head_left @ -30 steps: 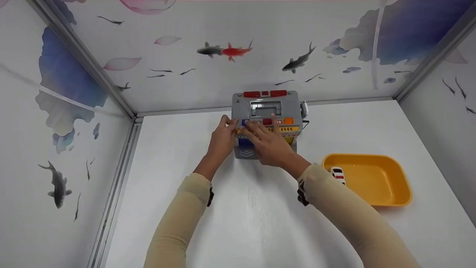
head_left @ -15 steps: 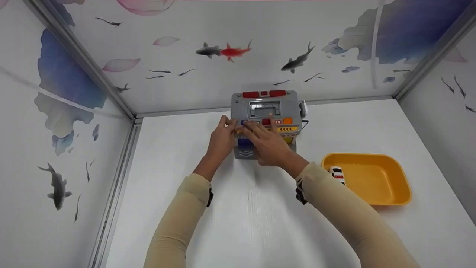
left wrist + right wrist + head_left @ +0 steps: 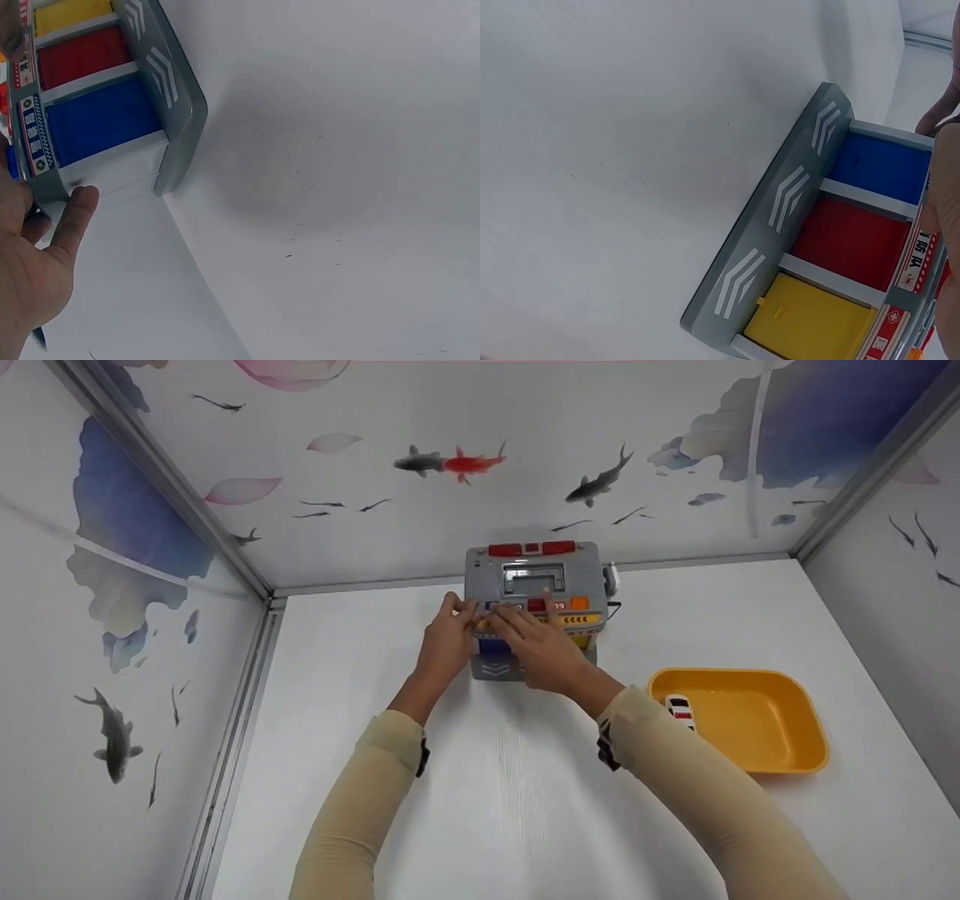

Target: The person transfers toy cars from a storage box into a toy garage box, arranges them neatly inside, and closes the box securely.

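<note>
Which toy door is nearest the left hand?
The blue door, on the end beside the left hand; the red door sits in the middle, the yellow door at the far end.

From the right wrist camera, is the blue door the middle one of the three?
No, the red door sits in the middle, between the blue door and the yellow door.

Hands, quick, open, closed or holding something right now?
Left hand: closed, gripping the toy garage by its left side.
Right hand: open, resting across the toy garage's top front edge.
</note>
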Demonstrator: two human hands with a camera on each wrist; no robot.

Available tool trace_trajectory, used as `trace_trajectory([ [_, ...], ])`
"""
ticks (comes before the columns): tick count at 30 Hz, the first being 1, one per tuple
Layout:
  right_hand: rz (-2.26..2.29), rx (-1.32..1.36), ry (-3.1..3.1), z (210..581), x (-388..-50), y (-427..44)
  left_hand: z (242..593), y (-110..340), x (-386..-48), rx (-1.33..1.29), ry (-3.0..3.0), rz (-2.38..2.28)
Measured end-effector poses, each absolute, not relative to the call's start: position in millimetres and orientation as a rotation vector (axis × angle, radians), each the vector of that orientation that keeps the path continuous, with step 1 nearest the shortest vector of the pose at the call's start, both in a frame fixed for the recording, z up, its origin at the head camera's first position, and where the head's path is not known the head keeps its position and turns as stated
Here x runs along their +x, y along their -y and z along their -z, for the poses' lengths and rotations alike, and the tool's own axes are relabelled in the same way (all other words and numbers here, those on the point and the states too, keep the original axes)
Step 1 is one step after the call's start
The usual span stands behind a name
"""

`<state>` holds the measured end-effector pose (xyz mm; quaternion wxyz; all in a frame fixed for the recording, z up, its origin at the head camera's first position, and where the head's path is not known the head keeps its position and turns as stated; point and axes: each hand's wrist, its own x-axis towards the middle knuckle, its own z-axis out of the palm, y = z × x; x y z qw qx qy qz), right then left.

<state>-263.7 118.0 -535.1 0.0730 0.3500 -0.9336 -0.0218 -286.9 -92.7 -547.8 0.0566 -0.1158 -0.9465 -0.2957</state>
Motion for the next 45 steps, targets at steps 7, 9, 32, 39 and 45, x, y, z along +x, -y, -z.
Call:
trace_trajectory([
  [7, 0.081, 1.050, 2.821, 534.9, -262.6, -117.8, 548.0, 92.9, -286.4, -0.358, 2.871, 0.893],
  [9, 0.094, 1.046, 2.813, 535.4, -262.7, -117.7, 548.2, 93.2, -286.2, -0.374, 2.862, 0.881],
  [32, 0.095, 1.140, 2.828, 524.0, -262.4, -135.6, 546.1, 91.3, -287.3, -0.394, 2.856, 0.883],
  [39, -0.026, 1.167, 2.774, 527.1, -253.4, -157.2, 545.3, 92.8, -286.0, -0.362, 2.879, 0.898],
  [45, -0.106, 1.200, 2.722, 528.8, -246.4, -179.5, 544.7, 93.4, -284.9, -0.349, 2.886, 0.905],
])
